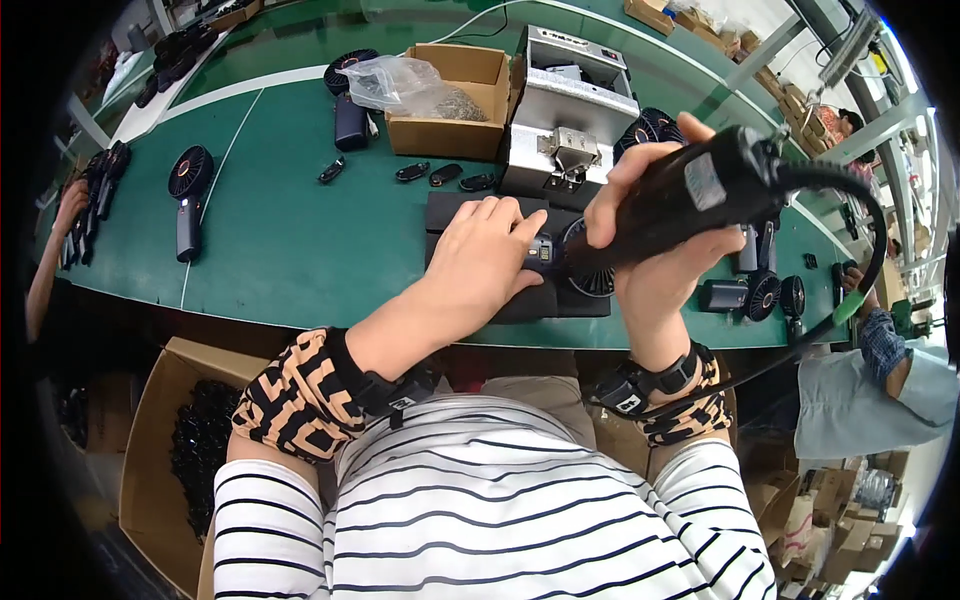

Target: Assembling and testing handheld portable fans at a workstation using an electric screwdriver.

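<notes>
My right hand point(660, 275) is wrapped round a black electric screwdriver point(700, 190), tilted with its tip end down over a small handheld fan point(541, 254). A thick black cable point(872, 225) runs from its back end. The fan lies on a black pad point(448, 213), its handle showing a small opening with parts inside; its round grille is partly behind the screwdriver. My left hand point(478, 258) presses the fan's handle down on the pad, fingers bent over it and thumb alongside. The screwdriver's tip is hidden, so contact with the fan cannot be seen.
Beyond the pad stand a metal machine point(572, 105) and a cardboard box point(498, 90) with a plastic bag. Several small black parts point(411, 172) lie before them. Another fan point(189, 200) lies left, more at right. Other people's hands point(72, 207) appear at both sides.
</notes>
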Tool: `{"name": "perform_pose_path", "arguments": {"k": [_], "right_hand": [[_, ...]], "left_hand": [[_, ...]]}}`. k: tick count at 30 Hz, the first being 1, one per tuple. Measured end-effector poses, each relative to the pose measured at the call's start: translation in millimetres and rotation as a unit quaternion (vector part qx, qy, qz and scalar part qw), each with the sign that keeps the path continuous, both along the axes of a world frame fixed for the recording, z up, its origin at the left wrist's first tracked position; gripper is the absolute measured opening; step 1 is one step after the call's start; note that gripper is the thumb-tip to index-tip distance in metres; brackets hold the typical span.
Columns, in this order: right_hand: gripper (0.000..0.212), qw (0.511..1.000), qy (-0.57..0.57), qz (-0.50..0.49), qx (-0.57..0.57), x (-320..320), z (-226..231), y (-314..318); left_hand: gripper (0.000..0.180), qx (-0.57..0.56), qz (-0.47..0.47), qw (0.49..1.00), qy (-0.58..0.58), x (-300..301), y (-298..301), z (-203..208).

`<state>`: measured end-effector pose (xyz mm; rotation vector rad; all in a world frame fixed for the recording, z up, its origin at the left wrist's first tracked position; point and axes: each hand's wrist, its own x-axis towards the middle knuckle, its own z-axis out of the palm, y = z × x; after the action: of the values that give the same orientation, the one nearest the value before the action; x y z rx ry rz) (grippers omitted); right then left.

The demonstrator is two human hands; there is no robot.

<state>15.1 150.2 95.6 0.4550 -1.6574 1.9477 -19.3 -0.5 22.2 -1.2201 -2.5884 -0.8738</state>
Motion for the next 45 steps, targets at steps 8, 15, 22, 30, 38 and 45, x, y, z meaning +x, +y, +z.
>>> {"name": "perform_pose_path", "arguments": {"k": [8,15,22,30,38,45], "right_hand": [[0.094,0.998,0.061,-0.025,-0.016,26,42,26],[0.092,0.999,0.025,-0.018,-0.030,19,11,15],[0.093,0.999,0.013,-0.044,-0.024,21,4,31],[0.086,0.996,0.018,-0.090,0.013,27,10,77],[0.081,0.982,0.034,-0.161,0.096,39,30,124],[0.079,0.973,0.037,-0.189,0.124,45,39,148]], "left_hand": [[0.040,0.157,0.074,0.981,-0.082,-9,-47,15],[0.032,0.257,0.094,0.923,-0.271,-6,-74,8],[0.033,0.260,0.171,0.927,-0.212,-23,-129,-9],[0.058,0.066,0.496,0.865,-0.037,-102,-350,-70],[0.057,-0.029,0.322,0.912,0.253,-84,-256,5],[0.038,0.007,-0.226,0.963,-0.147,-9,37,51]]}}
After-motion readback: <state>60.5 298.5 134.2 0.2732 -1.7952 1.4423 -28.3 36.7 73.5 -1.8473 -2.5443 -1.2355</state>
